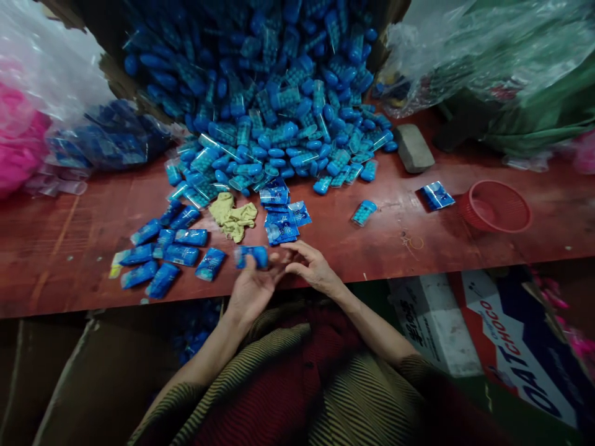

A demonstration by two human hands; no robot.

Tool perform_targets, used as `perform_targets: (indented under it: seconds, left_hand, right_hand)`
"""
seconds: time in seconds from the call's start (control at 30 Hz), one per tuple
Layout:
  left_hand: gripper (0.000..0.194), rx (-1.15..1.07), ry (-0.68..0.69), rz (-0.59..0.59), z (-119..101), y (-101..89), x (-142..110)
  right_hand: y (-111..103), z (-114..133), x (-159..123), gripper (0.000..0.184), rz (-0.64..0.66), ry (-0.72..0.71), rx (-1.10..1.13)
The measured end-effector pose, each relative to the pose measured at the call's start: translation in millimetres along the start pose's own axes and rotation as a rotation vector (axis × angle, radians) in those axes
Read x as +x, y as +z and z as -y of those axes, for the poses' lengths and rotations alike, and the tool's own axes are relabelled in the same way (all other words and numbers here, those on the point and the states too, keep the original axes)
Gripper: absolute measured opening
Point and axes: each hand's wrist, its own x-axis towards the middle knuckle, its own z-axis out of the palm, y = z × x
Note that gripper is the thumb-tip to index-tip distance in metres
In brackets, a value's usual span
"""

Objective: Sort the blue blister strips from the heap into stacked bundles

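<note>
striped garment with a dark red panel fills the bottom centre of the frame, bare forearms reaching up from it to a red table. near the centre, a small blue packet is over the table's near part, pinched beneath the thumb of the left hand. blur hides any print; it looks like a short, rounded bundle in blue film. the right hand is just beside it, thumb and fingers apart, nothing seen in its grasp; whether its fingertips touch the left ones cannot be told. handling it well probably means a light, steady pinch that neither creases the film nor squeezes what may be inside, the right fingers supporting the free end. to the left, similar wrapped packets lie loosely grouped. just above are flat blue wrappers and a crumpled yellow-green cloth. farther up, a great heap of blue-capped clear containers fills the upper centre; one lone container lies right of centre. a red basket sits at the right
</note>
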Motion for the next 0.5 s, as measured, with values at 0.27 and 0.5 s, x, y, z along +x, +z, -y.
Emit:
perform_targets:
  seconds: [0.27, 0.5]
  left_hand:
    - [0.042, -0.034, 0.192, -0.177, -50, -22.8, 1]
    - [0.034, 0.340, 0.125, -0.024, 5, -8.6, 27]
  right_hand:
    - [-9, -7, 30, 0.029, -0.071, -0.015, -0.677]
    - [2, -18, 46, 0.024, -0.006, 0.101, -1.083]
